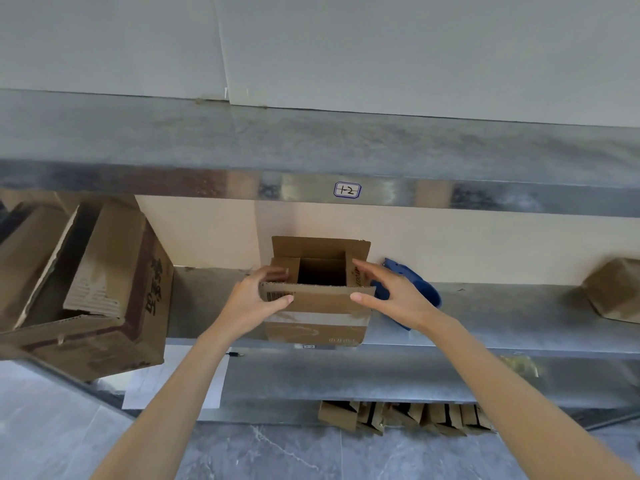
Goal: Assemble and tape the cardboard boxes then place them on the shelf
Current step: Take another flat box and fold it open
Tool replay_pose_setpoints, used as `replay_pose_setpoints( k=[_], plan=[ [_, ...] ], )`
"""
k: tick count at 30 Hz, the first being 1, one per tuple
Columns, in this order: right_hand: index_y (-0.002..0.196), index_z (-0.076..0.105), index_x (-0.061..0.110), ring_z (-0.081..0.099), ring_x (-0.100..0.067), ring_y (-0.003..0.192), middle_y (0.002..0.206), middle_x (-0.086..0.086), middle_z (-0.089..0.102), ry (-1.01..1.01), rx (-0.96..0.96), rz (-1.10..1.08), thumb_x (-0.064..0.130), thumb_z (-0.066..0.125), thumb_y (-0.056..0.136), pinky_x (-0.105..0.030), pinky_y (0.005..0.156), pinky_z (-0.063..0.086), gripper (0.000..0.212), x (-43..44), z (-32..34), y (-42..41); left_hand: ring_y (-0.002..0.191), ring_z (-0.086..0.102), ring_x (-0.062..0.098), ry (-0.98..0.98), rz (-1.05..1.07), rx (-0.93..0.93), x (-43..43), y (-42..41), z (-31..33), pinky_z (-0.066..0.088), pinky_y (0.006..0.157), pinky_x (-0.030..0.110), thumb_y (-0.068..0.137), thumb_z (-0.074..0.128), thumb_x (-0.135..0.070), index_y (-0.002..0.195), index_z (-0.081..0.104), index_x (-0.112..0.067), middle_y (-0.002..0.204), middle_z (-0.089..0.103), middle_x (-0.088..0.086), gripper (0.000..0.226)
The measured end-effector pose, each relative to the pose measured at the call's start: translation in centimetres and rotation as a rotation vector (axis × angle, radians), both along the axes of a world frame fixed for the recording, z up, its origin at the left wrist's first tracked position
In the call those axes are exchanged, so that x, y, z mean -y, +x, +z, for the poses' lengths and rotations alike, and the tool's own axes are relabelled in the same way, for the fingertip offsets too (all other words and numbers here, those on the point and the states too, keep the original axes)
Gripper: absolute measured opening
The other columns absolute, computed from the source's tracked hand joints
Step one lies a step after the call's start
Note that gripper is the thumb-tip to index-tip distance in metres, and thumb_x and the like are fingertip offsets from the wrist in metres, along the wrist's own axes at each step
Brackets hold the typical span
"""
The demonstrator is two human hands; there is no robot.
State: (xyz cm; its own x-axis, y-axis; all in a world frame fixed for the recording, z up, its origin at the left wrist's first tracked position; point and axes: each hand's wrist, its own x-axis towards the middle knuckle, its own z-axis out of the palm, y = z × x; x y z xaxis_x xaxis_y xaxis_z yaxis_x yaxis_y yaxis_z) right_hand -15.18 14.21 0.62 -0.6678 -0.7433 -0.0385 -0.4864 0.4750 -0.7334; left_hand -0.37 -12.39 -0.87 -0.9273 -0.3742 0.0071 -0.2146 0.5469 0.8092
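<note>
- Cardboard box (313, 304) stands upright on the middle metal shelf (485, 317), near its front edge, with its top flaps open and a dark hollow showing inside.
- A strip of clear tape (311, 318) runs across the box's front face.
- Left hand (254, 299) grips the box's left front corner: thumb on the front flap, fingers curled over the left flap.
- Right hand (394, 292) is released, fingers spread; its thumb tip touches the front flap's right corner.
- A blue object (427, 291) lies on the shelf just behind the right hand.
- A large box (114, 289) sits tilted at the left.
- A label (347, 190) reading "1-2" is on the shelf edge above.
- Folded cartons (405, 417) lie on the floor (277, 455).
</note>
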Motion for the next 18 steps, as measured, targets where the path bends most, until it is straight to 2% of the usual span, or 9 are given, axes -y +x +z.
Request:
replay_pose_setpoints(
  k=[5,8,12,15,18],
  plan=[
    [0.145,0.029,0.053,0.037,0.006,0.13,0.143,0.028,0.041,0.007,-0.014,-0.019,0.082,0.054,0.075,-0.022,0.104,0.035,0.079,-0.07,-0.26,0.08,0.119,0.055,0.006,0.009,0.001,-0.018,0.0,0.04,-0.01,0.042,0.104,0.03,0.081,0.079,-0.035,0.128,0.058,-0.029,0.125,0.062,-0.017,0.051],
    [0.144,0.036,0.046,0.038,0.004,0.13,0.145,0.023,0.043,0.047,-0.02,0.005,0.077,0.054,0.078,-0.019,0.102,0.031,0.075,-0.04,-0.22,0.06,0.119,0.055,0.005,0.008,-0.009,-0.016,0.1,0.02,0.02,0.04,0.103,0.029,0.083,0.079,-0.032,0.128,0.058,-0.028,0.126,0.063,-0.016,0.05],
    [0.143,0.043,0.038,0.04,-0.003,0.133,0.145,0.018,0.046,0.094,-0.058,0.023,0.072,0.052,0.083,-0.018,0.101,0.029,0.069,0.07,-0.36,-0.01,0.116,0.054,0.003,0.01,-0.004,-0.017,0.22,-0.07,-0.11,0.039,0.104,0.031,0.084,0.077,-0.028,0.126,0.058,-0.03,0.123,0.061,-0.02,0.046],
    [0.146,0.04,0.033,0.042,-0.006,0.134,0.146,0.013,0.047,0.092,-0.078,0.008,0.069,0.049,0.084,-0.02,0.104,0.032,0.072,0.28,-0.29,0.05,0.113,0.052,0.001,0.011,0.011,-0.022,0.29,-0.07,-0.27,0.041,0.102,0.031,0.085,0.077,-0.028,0.123,0.055,-0.036,0.12,0.058,-0.022,0.045],
    [0.147,0.034,0.034,0.045,-0.006,0.132,0.144,0.013,0.051,0.029,-0.016,-0.03,0.062,0.057,0.085,-0.021,0.103,0.034,0.072,0.48,-0.14,0.18,0.112,0.055,0.003,0.044,0.042,-0.053,0.33,0.01,-0.53,0.044,0.099,0.028,0.082,0.079,-0.027,0.118,0.053,-0.041,0.119,0.06,-0.019,0.047]
  ],
)
